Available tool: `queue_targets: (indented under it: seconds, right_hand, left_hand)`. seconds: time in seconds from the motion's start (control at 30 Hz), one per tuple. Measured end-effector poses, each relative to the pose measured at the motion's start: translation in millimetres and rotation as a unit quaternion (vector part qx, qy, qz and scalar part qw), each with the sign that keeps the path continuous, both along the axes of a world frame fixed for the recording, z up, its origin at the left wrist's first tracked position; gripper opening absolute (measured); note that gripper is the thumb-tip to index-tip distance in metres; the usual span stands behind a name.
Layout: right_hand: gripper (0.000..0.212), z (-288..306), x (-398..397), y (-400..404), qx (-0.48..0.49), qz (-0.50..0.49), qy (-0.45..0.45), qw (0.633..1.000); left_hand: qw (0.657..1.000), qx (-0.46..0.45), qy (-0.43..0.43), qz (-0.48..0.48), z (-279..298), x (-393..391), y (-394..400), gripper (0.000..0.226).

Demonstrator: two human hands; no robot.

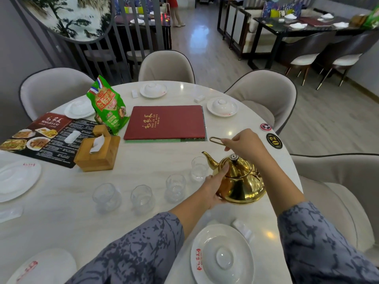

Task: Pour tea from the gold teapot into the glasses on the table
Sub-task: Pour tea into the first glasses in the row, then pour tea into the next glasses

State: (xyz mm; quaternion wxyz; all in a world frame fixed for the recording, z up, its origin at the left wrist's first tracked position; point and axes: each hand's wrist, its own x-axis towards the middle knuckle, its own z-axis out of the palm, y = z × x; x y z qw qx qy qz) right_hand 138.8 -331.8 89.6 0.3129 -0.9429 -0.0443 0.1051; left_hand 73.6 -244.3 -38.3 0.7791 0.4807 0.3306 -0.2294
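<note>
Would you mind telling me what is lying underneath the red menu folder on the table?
A green sheet or mat shows under the red menu folder, peeking out along its near edge and right side. How far it extends, and whether anything else lies beneath, is hidden by the folder.

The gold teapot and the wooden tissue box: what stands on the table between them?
In the head view, only bare white marble table lies between the gold metal teapot and the wooden tissue box; the four clear glasses stand nearer the camera.

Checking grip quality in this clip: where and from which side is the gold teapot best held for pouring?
By the wire handle, from above, as the right hand does. The spout points left toward the glasses, so the left hand steadies the body.
</note>
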Motion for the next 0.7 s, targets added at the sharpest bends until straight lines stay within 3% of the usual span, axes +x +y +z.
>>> queue_targets:
  seconds: [0.27,0.33,0.4,0.47,0.7]
  right_hand:
    - [0.032,26.7,-19.3,19.9,-0.001,0.041,-0.041,0.998]
    - [0.031,27.6,-26.9,25.1,0.0,0.048,-0.037,0.998]
    - [0.03,25.5,-33.7,30.9,0.001,0.056,-0.034,0.998]
    - [0.029,21.2,-40.7,37.4,-0.005,0.064,-0.03,0.997]
    - [0.027,-4.6,-52.5,58.6,-0.044,0.073,0.003,0.996]
  left_hand:
    - [0.999,-0.02,-0.023,0.017,27.7,-22.8,17.2,0.138]
    - [0.999,-0.025,-0.019,0.011,33.6,-33.9,22.3,0.125]
    - [0.999,-0.029,-0.019,-0.003,37.3,-45.4,26.9,0.094]
    - [0.999,-0.038,-0.006,-0.007,33.3,-54.9,31.3,0.077]
    - [0.995,-0.087,0.04,0.024,19.8,-85.1,32.9,0.079]
